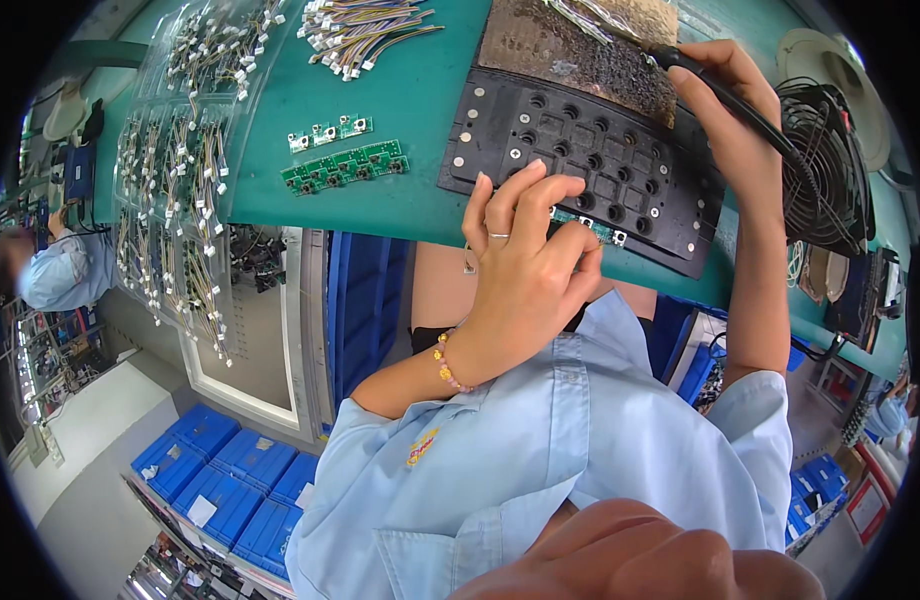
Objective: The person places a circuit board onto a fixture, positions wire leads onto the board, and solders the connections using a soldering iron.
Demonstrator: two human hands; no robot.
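Note:
My right hand (735, 105) grips a soldering iron (715, 88) by its black handle, at the far right of the work area. The iron's front end lies over a brown, solder-stained board (570, 60). My left hand (535, 235) is at the near edge of a black jig (605, 150) with several round recesses and screws. Its bent fingers and thumb close about a small green circuit board (605, 232), mostly hidden under the hand. Further left on the green mat lie a short circuit board strip (330, 133) and a longer one (345, 167).
Bundled wires with white connectors (355, 35) lie at the far middle. More wired connectors fill a clear plastic tray (242, 110) overhanging the left table edge. A black fan (825, 165) stands at right. Blue bins (210, 480) sit below left. Another person (65, 270) is at far left.

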